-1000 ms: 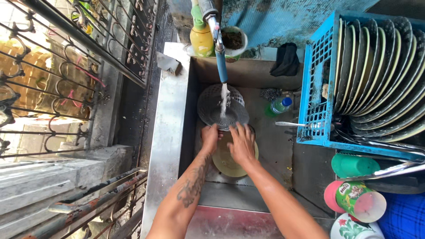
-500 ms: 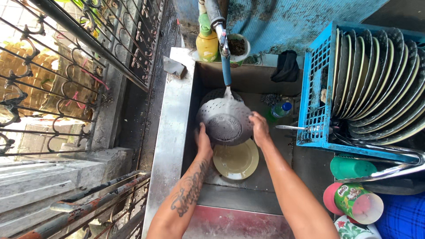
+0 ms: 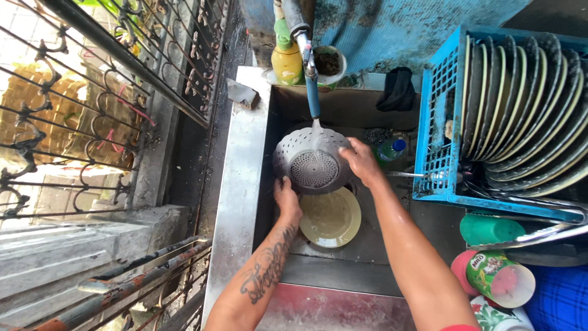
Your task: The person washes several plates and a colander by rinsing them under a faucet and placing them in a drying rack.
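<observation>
1. Now the metal strainer [image 3: 313,160] is tipped up more than half a second ago, so the tap water [image 3: 316,125] hits its rim.
2. Left hand [image 3: 286,197] pinches its near edge.
3. Right hand [image 3: 360,160] curls over its far side.
4. Under both hands lies a yellow plate [image 3: 334,219] in the sink [image 3: 240,184].

Colander [image 3: 313,160] covers the far rim of the yellow plate [image 3: 331,217] and most of the sink floor [image 3: 367,242] under it; left hand [image 3: 286,199] fingers are tucked behind the colander's near-left edge, so the grip there can't be read. Tap [image 3: 300,30] and soap bottle [image 3: 286,58] run off the far edge, the stacked plates [image 3: 527,110] in the blue crate [image 3: 438,116] off the right edge, both forearms off the near edge. Small dark clump [image 3: 378,135] at the sink's far right is too small to identify.
</observation>
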